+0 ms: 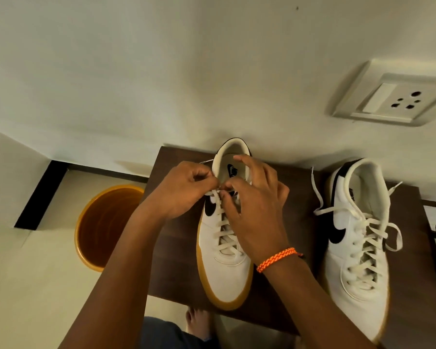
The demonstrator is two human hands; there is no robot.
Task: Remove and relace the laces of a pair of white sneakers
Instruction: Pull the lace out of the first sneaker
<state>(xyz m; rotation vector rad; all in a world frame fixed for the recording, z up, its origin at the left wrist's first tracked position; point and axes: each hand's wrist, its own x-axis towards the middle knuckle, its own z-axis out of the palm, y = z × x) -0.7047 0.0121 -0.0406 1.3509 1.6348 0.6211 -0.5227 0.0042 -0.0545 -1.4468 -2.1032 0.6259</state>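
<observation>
A plain cream-painted wall fills the upper part of the view, lit in a warm, yellowish tone. On it at the right sits a white rectangular switch-and-socket plate with a rocker switch beside a five-hole outlet. A dark brown wood-grain bench stands pushed against the wall. Below and left lies a pale cream tiled floor, edged by a black skirting strip. A round orange plastic bucket stands on the floor just beside the bench's left edge.
</observation>
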